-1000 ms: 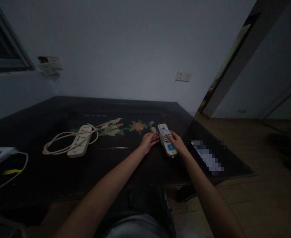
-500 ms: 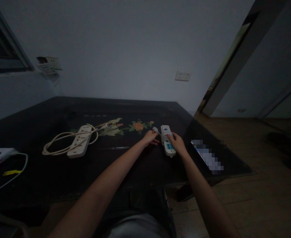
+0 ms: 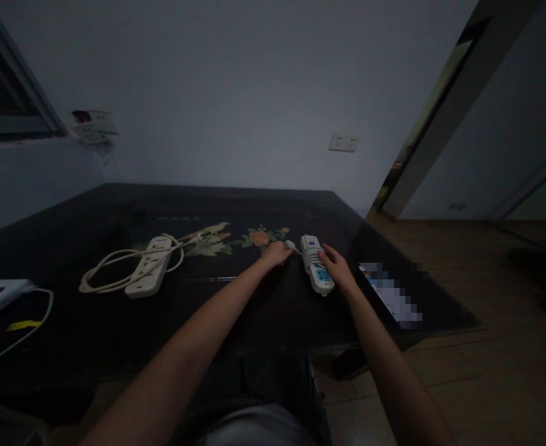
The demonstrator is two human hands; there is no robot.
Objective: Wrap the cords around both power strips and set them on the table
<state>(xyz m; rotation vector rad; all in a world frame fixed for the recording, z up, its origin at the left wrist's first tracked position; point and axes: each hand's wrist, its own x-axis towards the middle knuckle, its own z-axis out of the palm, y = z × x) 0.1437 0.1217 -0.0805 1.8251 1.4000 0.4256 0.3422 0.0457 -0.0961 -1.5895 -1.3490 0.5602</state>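
A small power strip (image 3: 323,286) with blue sockets lies on the dark table, its grey cord (image 3: 310,255) wound in several turns around the middle. My right hand (image 3: 340,271) is at its right side, fingertips against the strip and the wound cord. Just left of it, my left hand (image 3: 277,253) is closed on the cord's plug (image 3: 290,244), with a short length of cord running to the coil. Part of the left fingers is hidden behind that hand.
A larger white power strip (image 3: 150,275) with a loose looped cord (image 3: 96,286) lies to the left. At the far left is a white device (image 3: 0,294) with a cable, near a yellow strip (image 3: 24,324). A blurred flat item (image 3: 390,296) lies near the table's right edge.
My left hand has shifted slightly left and up with the plug, its fingers now closed together. My right hand and the small power strip have moved slightly right in view.
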